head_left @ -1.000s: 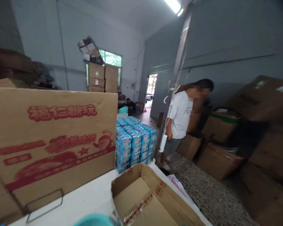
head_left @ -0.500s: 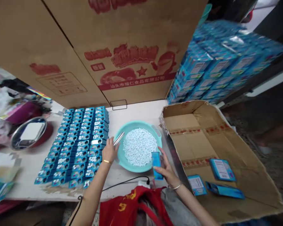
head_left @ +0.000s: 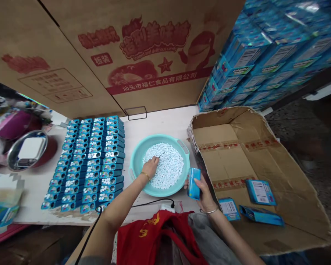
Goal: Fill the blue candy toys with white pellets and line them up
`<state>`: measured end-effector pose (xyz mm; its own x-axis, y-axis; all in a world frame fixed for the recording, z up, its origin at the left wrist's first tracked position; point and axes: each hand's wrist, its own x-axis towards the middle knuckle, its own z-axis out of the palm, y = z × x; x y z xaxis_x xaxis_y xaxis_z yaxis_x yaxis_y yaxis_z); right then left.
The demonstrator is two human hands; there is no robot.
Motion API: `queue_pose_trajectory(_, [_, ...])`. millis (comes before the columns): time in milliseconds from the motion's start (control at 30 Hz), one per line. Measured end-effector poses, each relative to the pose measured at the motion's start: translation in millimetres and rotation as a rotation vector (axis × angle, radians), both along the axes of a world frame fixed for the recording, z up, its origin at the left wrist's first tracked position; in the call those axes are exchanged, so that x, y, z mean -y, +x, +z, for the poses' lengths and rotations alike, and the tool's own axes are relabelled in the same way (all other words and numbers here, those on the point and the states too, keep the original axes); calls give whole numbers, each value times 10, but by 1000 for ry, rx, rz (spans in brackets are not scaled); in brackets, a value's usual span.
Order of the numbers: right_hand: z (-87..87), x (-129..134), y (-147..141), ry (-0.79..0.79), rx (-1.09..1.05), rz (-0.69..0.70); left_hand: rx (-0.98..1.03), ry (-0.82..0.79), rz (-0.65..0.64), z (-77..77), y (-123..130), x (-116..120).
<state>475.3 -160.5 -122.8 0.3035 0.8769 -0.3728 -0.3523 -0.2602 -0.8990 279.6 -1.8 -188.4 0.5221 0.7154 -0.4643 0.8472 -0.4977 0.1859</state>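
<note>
Two hands — left (head_left: 150,167) in white candies (head_left: 168,169), right (head_left: 205,195) gripping blue candy box (head_left: 194,183).

This site is serving as a small candy-packing room. Evidence: a printed candy carton (head_left: 154,55) is standing on the white worktop (head_left: 165,121), blue candy tins (head_left: 93,162) are lying in tight rows, white candies (head_left: 165,165) are filling a teal basin (head_left: 135,165), stacked blue candy boxes (head_left: 251,59) are rising alongside, an opened carton (head_left: 217,136) is waiting beside them, and a speckled stone floor (head_left: 295,121) is showing.
</note>
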Motion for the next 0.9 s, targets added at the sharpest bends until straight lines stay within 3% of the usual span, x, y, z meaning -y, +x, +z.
queue_pose_trajectory(100, [90,8,29,-121,-345,-2,47,-89,-64,3,62,146])
queue_pose_trajectory(267, [171,-10,40,-154,-428,15,146,-222,-95,11,137,330])
queue_pose_trajectory(400, [105,-21,76,-176,-269,-74,240,-263,-61,30,115,359])
queue_pose_trajectory(533, [49,-15,159,-122,130,-72,478,-313,22,170,-30,296])
queue_pose_trajectory(667, [61,-75,204,94,505,32,647,-301,17,558,-266,177])
queue_pose_trajectory(900, [-6,-308,90,276,828,185,540,-200,-187,1510,-462,-19])
